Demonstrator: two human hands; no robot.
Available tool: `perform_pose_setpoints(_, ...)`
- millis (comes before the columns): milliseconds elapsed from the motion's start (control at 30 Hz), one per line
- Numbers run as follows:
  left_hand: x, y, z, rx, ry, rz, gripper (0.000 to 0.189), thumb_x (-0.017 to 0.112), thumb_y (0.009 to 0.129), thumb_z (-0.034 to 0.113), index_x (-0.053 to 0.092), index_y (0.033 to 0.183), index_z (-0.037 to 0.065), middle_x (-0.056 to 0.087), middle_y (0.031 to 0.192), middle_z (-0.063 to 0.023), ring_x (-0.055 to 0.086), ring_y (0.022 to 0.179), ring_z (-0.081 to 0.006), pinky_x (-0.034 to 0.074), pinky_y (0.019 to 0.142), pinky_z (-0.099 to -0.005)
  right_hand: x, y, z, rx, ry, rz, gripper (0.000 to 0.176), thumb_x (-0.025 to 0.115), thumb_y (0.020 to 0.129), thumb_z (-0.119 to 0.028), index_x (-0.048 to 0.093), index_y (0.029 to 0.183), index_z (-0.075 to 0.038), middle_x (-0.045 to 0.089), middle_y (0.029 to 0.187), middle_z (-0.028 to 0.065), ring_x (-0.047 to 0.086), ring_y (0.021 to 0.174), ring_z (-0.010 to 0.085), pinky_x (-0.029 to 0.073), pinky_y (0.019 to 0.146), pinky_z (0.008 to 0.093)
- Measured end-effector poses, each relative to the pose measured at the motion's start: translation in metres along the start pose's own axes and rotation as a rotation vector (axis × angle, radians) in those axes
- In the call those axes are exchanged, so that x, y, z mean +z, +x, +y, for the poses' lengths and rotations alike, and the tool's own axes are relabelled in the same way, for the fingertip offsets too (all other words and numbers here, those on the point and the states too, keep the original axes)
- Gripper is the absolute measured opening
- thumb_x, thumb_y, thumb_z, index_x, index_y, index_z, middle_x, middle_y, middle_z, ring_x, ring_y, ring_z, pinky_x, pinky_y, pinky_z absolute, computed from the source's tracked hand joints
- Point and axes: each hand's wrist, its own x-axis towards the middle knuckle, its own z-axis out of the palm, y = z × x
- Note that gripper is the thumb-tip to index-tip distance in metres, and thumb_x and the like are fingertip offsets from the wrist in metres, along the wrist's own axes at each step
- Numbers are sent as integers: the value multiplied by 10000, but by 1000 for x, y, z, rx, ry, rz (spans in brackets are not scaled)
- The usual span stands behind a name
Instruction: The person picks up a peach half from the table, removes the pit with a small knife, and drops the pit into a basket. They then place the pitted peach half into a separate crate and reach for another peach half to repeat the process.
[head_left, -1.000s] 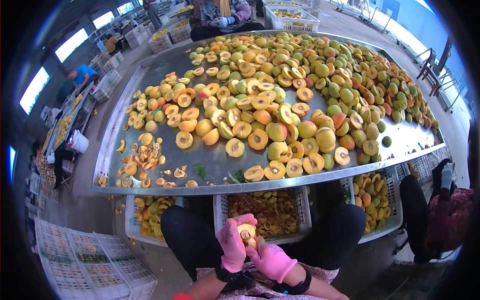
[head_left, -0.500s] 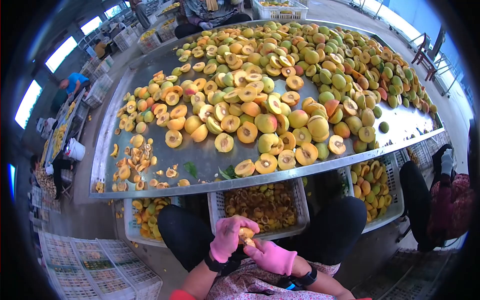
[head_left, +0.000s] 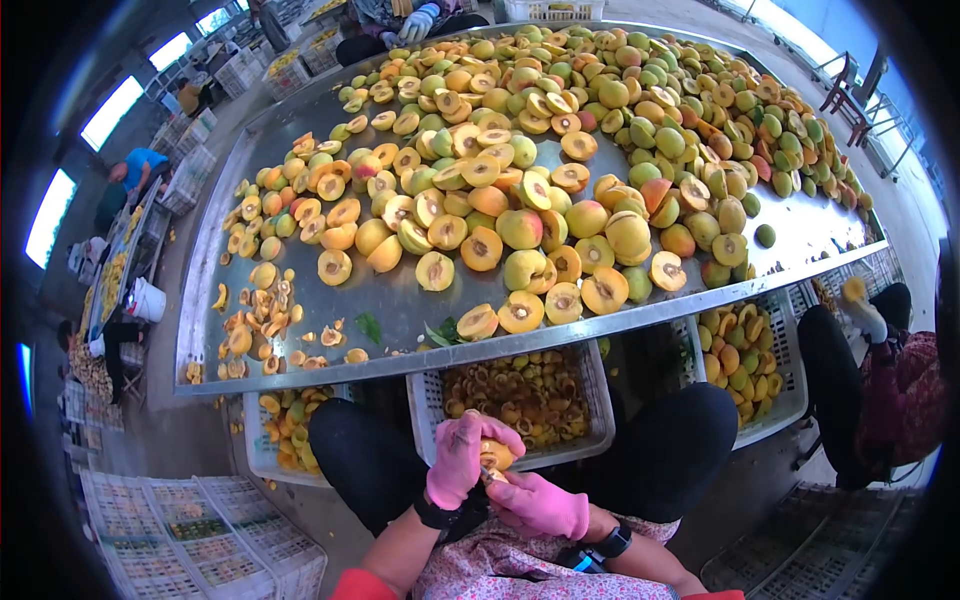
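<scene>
At the far left, white plastic crates (head_left: 200, 530) are standing on the floor. Next, small apricot scraps (head_left: 262, 318) are lying on the metal table (head_left: 395, 300), near its left edge. Below the table, a crate of apricot pieces (head_left: 425, 408) is sitting in front of the person's knees. The pink-gloved left hand (head_left: 462, 462) is wrapping its fingers around an apricot (head_left: 498, 455), cradling it above the lap, in front of that crate. The apricot is looking light, soft and easily bruised, its cut flesh probably slippery; a loose cupping hold around the skin would be suiting it best. Its rounded back is apparently facing up and right, its opened side turning down toward the lap; being nearly round and half covered, it is showing no long axis that I can tell. The pink-gloved right hand (head_left: 540, 503) is pinching a small object (head_left: 487, 476) at the apricot's lower edge, too small to tell whether tool or stone. Further right, whole and halved apricots (head_left: 720, 150) are heaping up across the table.
</scene>
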Motion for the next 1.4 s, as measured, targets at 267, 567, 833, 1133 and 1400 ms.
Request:
perform_pose_setpoints(267,16,19,-2,-136,-706,292,698,341,1028,646,635,1076,14,675,820,-131,693,727,-274,580,597,-369,-23,-6,12,-173,407,-192,412,474,1047,-497,533,1002,-92,435,662,-29,326,428,65,252,379,230)
perform_pose_setpoints(567,-125,-49,47,309,403,886,369,402,1081,311,615,1105,10,692,902,-106,668,799,-195,564,726,-333,-31,12,13,-25,263,143,338,481,1065,-374,546,1068,-42,492,696,0,388,416,101,319,361,263)
perform_pose_setpoints(833,-134,13,109,277,776,654,354,619,1009,259,630,1260,9,683,1171,-132,655,1084,-241,499,957,-349,-24,21,6,2,192,175,326,522,1046,-373,552,1052,-49,491,701,-2,412,433,94,322,366,254)
perform_pose_setpoints(1133,-107,191,51,237,1241,161,536,751,888,298,583,1344,70,626,1139,-115,653,873,-188,551,732,-311,-23,17,2,-42,117,190,316,524,1055,-341,544,1072,-26,479,633,-6,403,411,104,328,388,261)
perform_pose_setpoints(1400,-61,150,92,36,429,102,427,741,881,259,607,1218,34,603,1093,-79,653,819,-177,529,652,-290,-31,25,24,-181,-96,328,284,584,1020,-343,540,991,-64,509,682,-10,439,536,89,370,496,266)
